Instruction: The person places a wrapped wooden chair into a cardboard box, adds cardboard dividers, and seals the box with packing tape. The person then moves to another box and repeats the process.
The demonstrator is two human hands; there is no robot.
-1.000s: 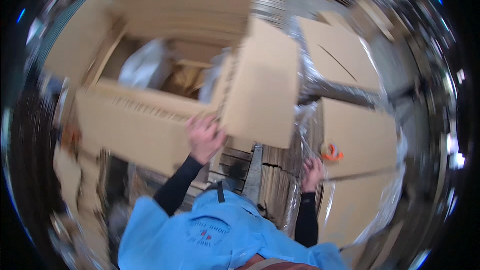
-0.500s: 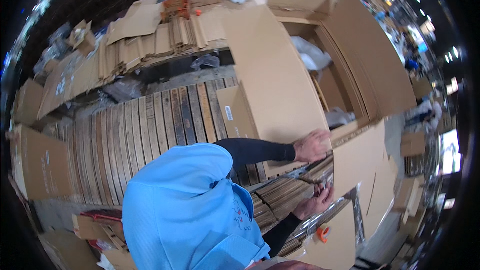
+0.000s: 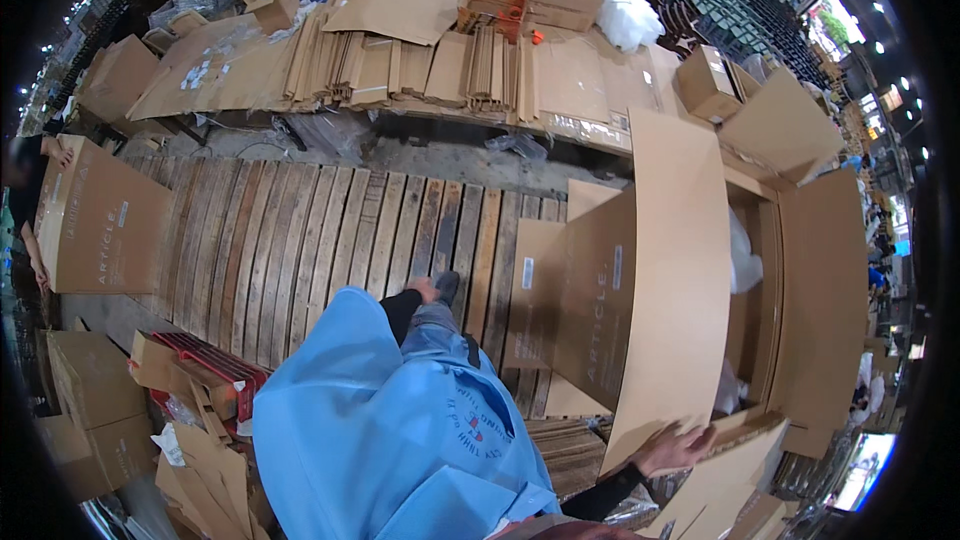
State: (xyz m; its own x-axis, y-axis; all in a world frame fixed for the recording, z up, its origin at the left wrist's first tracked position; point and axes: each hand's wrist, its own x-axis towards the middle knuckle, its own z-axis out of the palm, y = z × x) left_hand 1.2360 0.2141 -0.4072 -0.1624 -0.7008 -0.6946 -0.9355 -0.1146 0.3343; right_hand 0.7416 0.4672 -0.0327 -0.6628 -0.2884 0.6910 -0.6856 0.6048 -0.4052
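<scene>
Far left of frame: a closed brown box (image 3: 105,223) stood on edge at the end of the wooden slat platform (image 3: 300,240); another person's hand (image 3: 60,152) sat at its top corner. Lower left: loose cardboard scraps (image 3: 190,410) and a red-edged piece.

Top of frame: flattened cardboard stacks (image 3: 420,65) lay in a row, with an orange box (image 3: 492,8) and white plastic wrap (image 3: 625,15) behind them.

Centre bottom: wearer in a blue shirt. Left hand (image 3: 425,289) was just above the shirt, against the slats; mostly hidden, so can't tell if it was open or holding anything.

Right of centre: large open cardboard box (image 3: 790,320) lay on its side on the platform's right end, white packing visible inside. Its big flap (image 3: 660,280) stood upright, tilted toward the wearer.

Lower right: right hand (image 3: 672,448) was on the flap's bottom edge, fingers spread and curled over it, gripping the cardboard.
</scene>
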